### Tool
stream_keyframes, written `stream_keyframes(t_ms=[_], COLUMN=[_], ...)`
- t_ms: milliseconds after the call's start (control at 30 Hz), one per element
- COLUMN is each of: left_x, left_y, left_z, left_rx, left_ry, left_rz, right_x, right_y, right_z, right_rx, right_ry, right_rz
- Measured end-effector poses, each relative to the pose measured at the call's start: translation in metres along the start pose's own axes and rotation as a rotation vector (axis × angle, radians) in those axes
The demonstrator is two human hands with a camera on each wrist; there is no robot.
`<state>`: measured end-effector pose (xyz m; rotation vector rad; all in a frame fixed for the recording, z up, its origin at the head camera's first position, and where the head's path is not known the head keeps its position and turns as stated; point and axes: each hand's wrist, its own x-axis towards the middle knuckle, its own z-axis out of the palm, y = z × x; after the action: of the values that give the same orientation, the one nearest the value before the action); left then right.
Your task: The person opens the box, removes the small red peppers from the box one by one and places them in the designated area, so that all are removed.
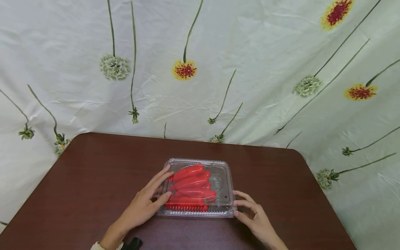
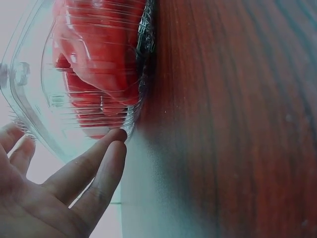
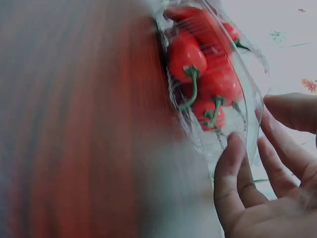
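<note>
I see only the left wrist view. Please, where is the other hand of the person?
Observer: In the head view, the right hand is at the right side of the clear box.
Operator: Thank you. I cannot see any stems on the red things. Do they have some?
Observer: Yes. The right wrist view shows green stems on red peppers.
Operator: And what is behind the table?
Observer: A pale cloth with a flower pattern hangs beyond the far edge of the table.

Brown wood-grain table [image 1: 84,180], clear box [image 1: 218,209] of red peppers [image 1: 190,183] resting on it
</note>
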<state>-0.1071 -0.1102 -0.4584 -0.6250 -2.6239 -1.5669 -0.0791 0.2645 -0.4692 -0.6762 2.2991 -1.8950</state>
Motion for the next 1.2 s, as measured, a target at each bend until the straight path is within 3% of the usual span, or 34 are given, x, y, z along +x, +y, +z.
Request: stream_keyframes(t_ms=[267, 567, 700, 1000, 1200], left_x=[0.001, 0.001, 0.000, -0.010, -0.019], left_y=[0.001, 0.005, 0.007, 0.007, 0.012], left_z=[0.001, -0.002, -0.003, -0.004, -0.005], left_rx=[-0.011, -0.030, -0.013, -0.067, -0.176], left_ry=[-0.004, -0.046, -0.049, 0.081, 0.147], left_rz=[-0.006, -0.028, -0.030, -0.043, -0.193], right_x=[0.019, 0.021, 0.021, 0.023, 0.022], right_y=[0.005, 0.012, 0.013, 0.011, 0.014], right_z=[-0.005, 0.001, 0.005, 0.007, 0.006], right_rx=[-0.080, -0.235, -0.223, -0.255, -0.213], right_ry=[-0.094, -0.037, -0.007, 0.008, 0.004], right_rz=[-0.042, -0.057, -0.060, -0.067, -0.034])
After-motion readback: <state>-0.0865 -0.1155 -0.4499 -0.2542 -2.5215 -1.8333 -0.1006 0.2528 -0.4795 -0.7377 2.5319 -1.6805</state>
